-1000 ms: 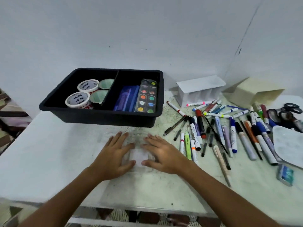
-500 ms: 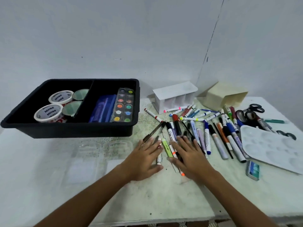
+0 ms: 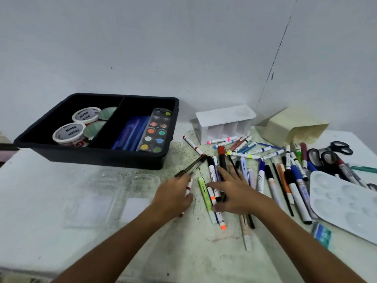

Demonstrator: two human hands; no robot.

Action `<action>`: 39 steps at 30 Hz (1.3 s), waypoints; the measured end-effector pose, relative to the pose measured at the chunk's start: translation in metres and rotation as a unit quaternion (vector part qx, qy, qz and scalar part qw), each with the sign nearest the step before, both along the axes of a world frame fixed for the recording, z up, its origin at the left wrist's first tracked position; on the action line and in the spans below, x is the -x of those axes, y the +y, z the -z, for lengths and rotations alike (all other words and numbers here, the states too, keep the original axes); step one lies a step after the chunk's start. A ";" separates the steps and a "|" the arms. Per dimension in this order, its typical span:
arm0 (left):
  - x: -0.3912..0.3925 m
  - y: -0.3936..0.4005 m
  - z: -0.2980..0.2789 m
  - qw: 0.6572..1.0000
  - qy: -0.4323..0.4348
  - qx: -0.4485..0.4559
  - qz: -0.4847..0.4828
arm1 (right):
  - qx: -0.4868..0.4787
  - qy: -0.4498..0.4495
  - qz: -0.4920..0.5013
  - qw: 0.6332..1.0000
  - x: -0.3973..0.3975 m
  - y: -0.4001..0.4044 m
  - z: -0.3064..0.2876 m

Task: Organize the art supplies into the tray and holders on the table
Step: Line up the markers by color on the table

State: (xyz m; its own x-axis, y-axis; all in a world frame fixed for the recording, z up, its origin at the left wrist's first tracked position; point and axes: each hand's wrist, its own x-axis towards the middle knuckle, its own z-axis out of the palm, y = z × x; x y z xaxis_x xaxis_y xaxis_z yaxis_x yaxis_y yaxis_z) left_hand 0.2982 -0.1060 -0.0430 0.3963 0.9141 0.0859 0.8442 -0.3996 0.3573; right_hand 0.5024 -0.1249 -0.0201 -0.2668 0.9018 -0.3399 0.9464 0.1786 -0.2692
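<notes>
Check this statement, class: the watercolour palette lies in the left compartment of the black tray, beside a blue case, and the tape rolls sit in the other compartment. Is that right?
Not quite. The head view shows the watercolour palette in the right compartment of the black tray, beside the blue case. The tape rolls sit in the left compartment, so only the side was wrong.

1. Thin dark pens (image 3: 190, 167) are gripped by left hand (image 3: 173, 196).
2. Scattered marker pile (image 3: 255, 176) is pressed under flat right hand (image 3: 232, 190).
3. Black divided plastic tray (image 3: 98, 155) is seen left, holding tape rolls (image 3: 78, 126).
</notes>
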 end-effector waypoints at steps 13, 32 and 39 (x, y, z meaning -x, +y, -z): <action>-0.015 -0.009 -0.033 0.713 -0.558 0.371 -0.206 | -0.047 0.430 0.173 0.885 0.002 0.008 -0.020; -0.012 0.005 -0.036 0.556 -0.700 0.370 -0.252 | -0.219 -0.028 0.122 0.968 0.041 0.118 0.015; -0.017 0.027 -0.030 0.570 -0.674 0.363 -0.297 | -0.122 0.470 0.279 0.828 0.019 0.109 -0.020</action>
